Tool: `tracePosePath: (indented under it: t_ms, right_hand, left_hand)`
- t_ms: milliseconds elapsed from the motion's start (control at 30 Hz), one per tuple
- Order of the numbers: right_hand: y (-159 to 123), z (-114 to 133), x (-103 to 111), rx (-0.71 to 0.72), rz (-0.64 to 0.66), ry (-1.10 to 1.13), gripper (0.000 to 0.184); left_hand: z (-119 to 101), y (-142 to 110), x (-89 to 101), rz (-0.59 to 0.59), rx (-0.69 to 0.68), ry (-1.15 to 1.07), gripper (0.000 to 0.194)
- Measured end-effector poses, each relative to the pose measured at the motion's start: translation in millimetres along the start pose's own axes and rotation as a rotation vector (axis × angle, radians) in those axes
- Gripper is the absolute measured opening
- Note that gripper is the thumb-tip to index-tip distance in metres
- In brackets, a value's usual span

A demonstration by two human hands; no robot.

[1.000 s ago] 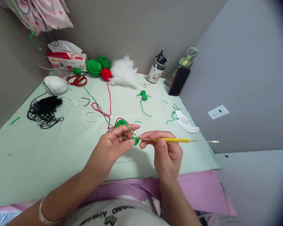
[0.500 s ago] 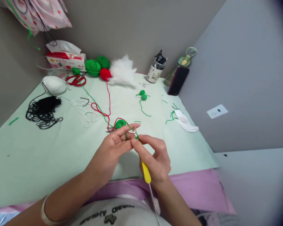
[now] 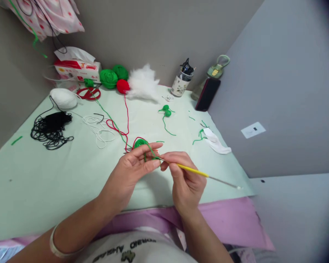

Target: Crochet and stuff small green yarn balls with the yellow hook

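My left hand pinches green yarn between thumb and fingers, with a strand running over the raised index finger. In my right hand is a crochet hook with a yellow handle; its thin metal tip reaches the green yarn at my left fingertips. The hook's other metal end points out to the right. Just beyond my left hand lies a green crocheted piece or yarn bundle, with red yarn beside it. The small stitches between my fingers are partly hidden.
Along the back stand a tissue box, green yarn balls, white stuffing, a jar and a phone. Red-handled scissors and tangled black yarn lie at left. Small green crocheted balls sit mid-table.
The crochet hook has swung from pointing down toward my body to lying nearly level, its rear end to the right. My right hand has turned and shifted slightly right.
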State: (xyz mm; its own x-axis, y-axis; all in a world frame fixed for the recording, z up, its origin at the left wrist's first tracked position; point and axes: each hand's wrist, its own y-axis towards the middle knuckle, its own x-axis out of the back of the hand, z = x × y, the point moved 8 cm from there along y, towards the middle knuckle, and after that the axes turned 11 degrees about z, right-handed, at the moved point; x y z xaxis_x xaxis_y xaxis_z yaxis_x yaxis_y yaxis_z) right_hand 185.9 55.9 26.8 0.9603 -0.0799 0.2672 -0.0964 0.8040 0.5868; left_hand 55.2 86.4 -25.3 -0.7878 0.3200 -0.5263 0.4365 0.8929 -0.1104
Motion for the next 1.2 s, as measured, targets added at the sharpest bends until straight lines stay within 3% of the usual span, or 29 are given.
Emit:
tracePosePath:
  t_ms: [100,167,333,433,633,1000,1200]
  right_hand:
    - [-8,12,-5,0.13,0.054,-0.291,0.034]
    - [-10,15,-6,0.182,0.075,-0.356,0.037]
    - [-1,-11,17,-0.066,-0.084,0.126,0.022]
    - [3,-23,11,-0.168,-0.075,0.381,0.019]
    - [2,-12,0,-0.073,-0.014,0.179,0.019]
    - [0,-30,1,-0.206,-0.025,0.463,0.02]
    - [0,-24,5,-0.194,0.003,0.44,0.021]
  left_hand:
    - [7,3,-1.0,0.014,0.06,-0.115,0.037]
    - [12,4,-2.5,0.051,0.122,-0.187,0.037]
    - [13,2,2.6,0.058,0.156,-0.222,0.02]
    - [8,1,3.9,0.03,0.109,-0.118,0.019]
    - [2,0,-3.2,0.042,0.021,0.007,0.035]
    - [-1,-4,1.9,-0.001,0.028,0.049,0.032]
    - [-3,-5,4.5,-0.021,0.028,0.08,0.03]
